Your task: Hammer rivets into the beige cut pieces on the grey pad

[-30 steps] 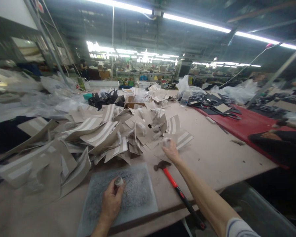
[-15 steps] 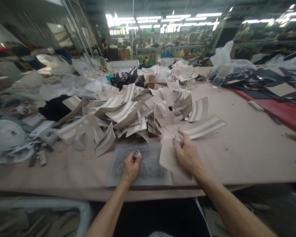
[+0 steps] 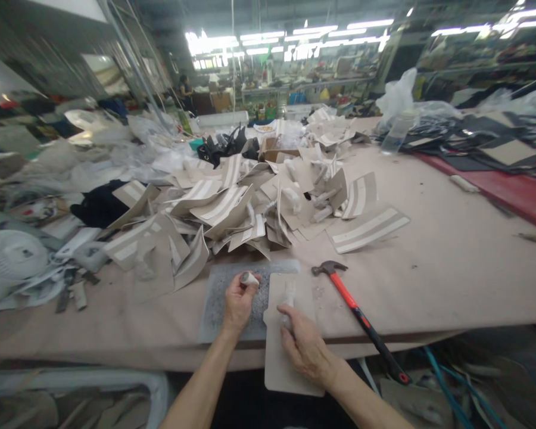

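My left hand [image 3: 238,305] is closed around a short whitish cylinder with a grey round end [image 3: 249,278], held upright over a clear, scuffed mat [image 3: 217,325]. My right hand [image 3: 304,342] grips a beige flat panel [image 3: 279,372] by a plastic-wrapped piece [image 3: 290,295] on its face; thumb and fingers close round that piece. The panel overlaps the mat's right side, and its near end hangs past the table edge. To the right of the panel lies a claw hammer [image 3: 348,301] with an orange and black handle, its butt jutting over the edge. Neither hand touches it.
A loose heap of beige panels with pale strips [image 3: 232,199] spreads beyond the mat. A white fan [image 3: 13,256] stands at the left. Dark pieces [image 3: 469,146] lie on red material [image 3: 513,190] at the right. Filled bins [image 3: 154,381] sit below the table edge.
My right hand has brought the panel left and closer to me, partly over the mat. The hammer now shows where the panel and my forearm were. My left hand has barely moved.
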Demonstrator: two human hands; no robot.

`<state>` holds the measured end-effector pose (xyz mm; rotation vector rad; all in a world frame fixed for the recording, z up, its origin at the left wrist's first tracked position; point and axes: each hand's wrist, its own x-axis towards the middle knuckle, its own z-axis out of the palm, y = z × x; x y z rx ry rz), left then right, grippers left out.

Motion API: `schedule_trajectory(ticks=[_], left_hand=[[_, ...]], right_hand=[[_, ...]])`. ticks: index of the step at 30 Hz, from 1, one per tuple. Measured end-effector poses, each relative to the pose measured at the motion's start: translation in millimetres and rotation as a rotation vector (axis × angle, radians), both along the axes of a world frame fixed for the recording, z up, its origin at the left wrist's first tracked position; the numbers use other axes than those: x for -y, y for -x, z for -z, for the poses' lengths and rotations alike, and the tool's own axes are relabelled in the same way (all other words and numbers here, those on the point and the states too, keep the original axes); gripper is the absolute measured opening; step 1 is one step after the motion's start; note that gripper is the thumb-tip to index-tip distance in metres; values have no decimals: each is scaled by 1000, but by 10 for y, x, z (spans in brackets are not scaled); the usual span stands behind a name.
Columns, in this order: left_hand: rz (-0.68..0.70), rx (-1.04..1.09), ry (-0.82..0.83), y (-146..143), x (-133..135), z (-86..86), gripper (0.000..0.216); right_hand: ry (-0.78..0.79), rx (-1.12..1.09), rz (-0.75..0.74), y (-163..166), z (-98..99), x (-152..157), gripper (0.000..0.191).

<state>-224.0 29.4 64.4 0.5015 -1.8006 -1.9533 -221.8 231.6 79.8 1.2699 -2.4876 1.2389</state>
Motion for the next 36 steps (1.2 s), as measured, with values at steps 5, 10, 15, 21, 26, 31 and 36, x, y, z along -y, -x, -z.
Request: schedule_trajectory(ticks=[5,10,15,21,26,31,36], left_hand=[[54,-72,-1,130,-44,-154,35],[118,-35,-3,294,-90,-119,35],[198,-12,2,417,-228,-97,34],[253,21,68,429,-232,9,26],[259,14,68,423,-184,30,26],[269,28,105,428,-195,8,24],[332,14,205,447,-168,18,16]], right_hand=[[36,19,-83,63,1,161,40],[7,139,0,31,185,230,40],[-181,227,225,-76,141,240,54],[-263,352,235,-96,-65,218,56],[-137,300,393,208,-164,-165,47],[-649,-8,657,533,-67,-770,33],[-801,160,667,692,-53,-1061,19]])
